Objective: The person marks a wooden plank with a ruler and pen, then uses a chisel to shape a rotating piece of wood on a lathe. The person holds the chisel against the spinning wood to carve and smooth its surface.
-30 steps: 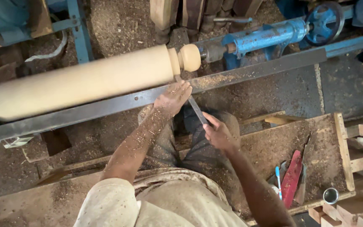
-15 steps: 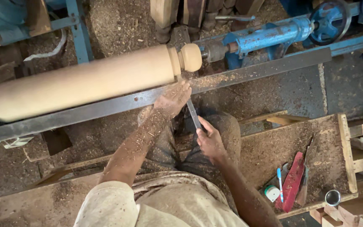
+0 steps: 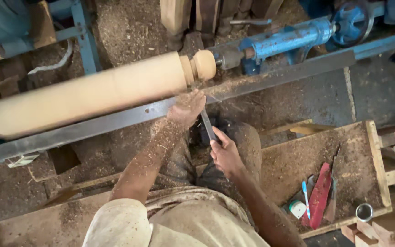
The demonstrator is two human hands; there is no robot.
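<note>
A long pale wooden cylinder [image 3: 92,93] with a rounded knob [image 3: 204,65] at its right end is mounted across a lathe. My left hand [image 3: 187,107], dusted with shavings, rests on the grey metal tool rest [image 3: 115,120] and presses a flat metal chisel [image 3: 206,123] toward the groove beside the knob. My right hand [image 3: 225,153] grips the chisel's lower end, close to my knee. Chips fly off near the chisel tip.
The blue tailstock [image 3: 289,39] with its handwheel [image 3: 350,18] holds the knob end. A sawdust-covered wooden tray [image 3: 373,160] to my right holds a red tool [image 3: 318,196], a blue-handled brush [image 3: 306,199] and a small round lid. A metal cup [image 3: 364,212] stands at its corner. Sawdust covers the floor.
Both hands keep the chisel at the groove by the knob; my left hand has shifted slightly along the rest. The camera view drifted a little.
</note>
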